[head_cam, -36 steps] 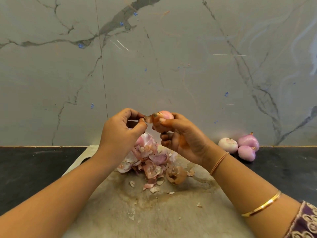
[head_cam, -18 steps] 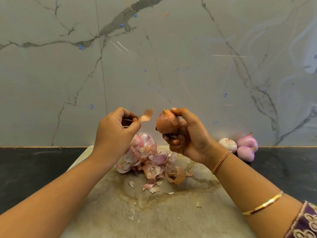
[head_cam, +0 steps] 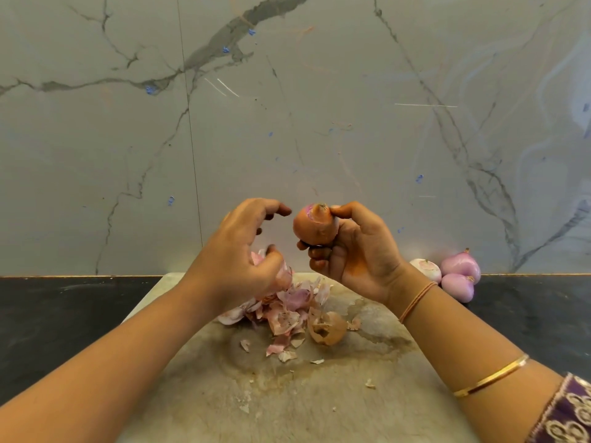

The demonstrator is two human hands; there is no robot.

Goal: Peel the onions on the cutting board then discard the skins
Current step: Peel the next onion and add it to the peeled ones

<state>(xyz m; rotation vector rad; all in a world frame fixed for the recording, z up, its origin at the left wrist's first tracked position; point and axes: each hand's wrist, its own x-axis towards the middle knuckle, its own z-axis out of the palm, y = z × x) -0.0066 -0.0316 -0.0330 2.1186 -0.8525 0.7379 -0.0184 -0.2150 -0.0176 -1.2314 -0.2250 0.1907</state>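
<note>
One onion (head_cam: 315,227), mostly in brown skin, is held above the cutting board (head_cam: 287,398) by the right hand (head_cam: 358,251), fingers curled round it, palm facing the camera. The left hand (head_cam: 243,251) hovers just beside it, fingers loosely spread, holding nothing, over the skins (head_cam: 287,310) heaped mid-board. Three peeled onions (head_cam: 454,274) lie on the dark counter (head_cam: 64,314) off the board's right edge, near the wall (head_cam: 319,123).

Item: right hand (head_cam: 358,254), gripping a brown-skinned onion (head_cam: 315,227) above the cutting board (head_cam: 287,394). Item: left hand (head_cam: 243,251), just beside it, fingers loosely curved, over a pile of onion skins (head_cam: 287,308) on the stained board. Item: three peeled onions (head_cam: 457,276) on the dark counter (head_cam: 64,314), right of the board, against the marble wall (head_cam: 319,123).
</note>
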